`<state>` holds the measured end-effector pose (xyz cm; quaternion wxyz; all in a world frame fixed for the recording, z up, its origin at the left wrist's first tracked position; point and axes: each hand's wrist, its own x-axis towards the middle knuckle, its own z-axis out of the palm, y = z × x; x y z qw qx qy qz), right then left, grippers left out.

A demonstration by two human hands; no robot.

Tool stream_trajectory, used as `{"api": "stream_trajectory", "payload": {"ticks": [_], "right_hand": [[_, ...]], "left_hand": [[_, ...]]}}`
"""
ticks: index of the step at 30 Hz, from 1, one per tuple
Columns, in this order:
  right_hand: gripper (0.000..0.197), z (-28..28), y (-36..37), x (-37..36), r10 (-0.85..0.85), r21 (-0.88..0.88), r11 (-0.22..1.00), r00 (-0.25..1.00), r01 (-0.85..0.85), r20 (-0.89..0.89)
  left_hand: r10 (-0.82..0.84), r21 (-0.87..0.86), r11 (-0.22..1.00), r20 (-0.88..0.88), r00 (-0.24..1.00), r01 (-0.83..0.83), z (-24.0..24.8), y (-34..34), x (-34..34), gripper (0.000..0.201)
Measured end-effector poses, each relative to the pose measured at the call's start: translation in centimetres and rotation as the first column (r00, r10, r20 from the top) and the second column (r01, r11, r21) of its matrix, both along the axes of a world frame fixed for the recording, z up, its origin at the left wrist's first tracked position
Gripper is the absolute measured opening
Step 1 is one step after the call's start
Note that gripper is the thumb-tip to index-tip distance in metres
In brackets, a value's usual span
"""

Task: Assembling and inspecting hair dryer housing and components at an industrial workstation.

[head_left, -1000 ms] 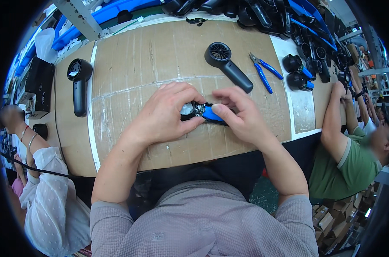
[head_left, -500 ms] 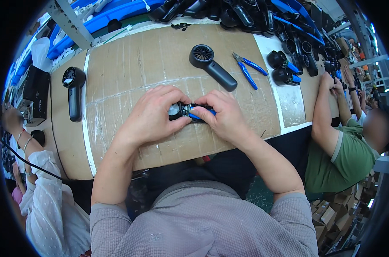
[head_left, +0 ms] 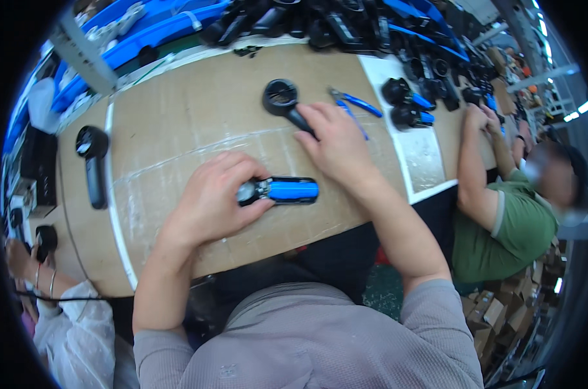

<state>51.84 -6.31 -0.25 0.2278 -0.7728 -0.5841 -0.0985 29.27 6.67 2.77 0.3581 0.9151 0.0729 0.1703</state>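
Head; fan handle (head_left: 299,119) behind right hand (head_left: 336,139)

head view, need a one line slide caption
Left hand holds a blue-and-black device; right hand is at a black handheld fan.

Brown worktop (head_left: 177,110) (glossy), black handheld fans (head_left: 281,96), blue pliers (head_left: 358,103)

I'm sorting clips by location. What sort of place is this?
Probably a fan assembly workshop: there's an opened unit in the left hand, heaped black casings behind, and a co-worker alongside.
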Motion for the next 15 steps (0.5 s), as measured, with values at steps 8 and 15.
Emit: {"api": "stream_trajectory", "payload": {"ticks": [8,15], "right_hand": [[0.041,-0.6,-4.5,-0.2,0.053,0.052,0.997,0.997,-0.050,-0.063],[0.046,-1.1,-8.7,0.0,-0.059,0.022,0.998,0.986,0.063,-0.156]], "left_hand": [[0.009,0.062,0.998,0.036,0.999,-0.012,0.1,-0.7,0.2,0.036],[0.011,0.087,0.996,0.026,1.000,-0.013,-0.5,-0.6,-0.2,0.052]]}}
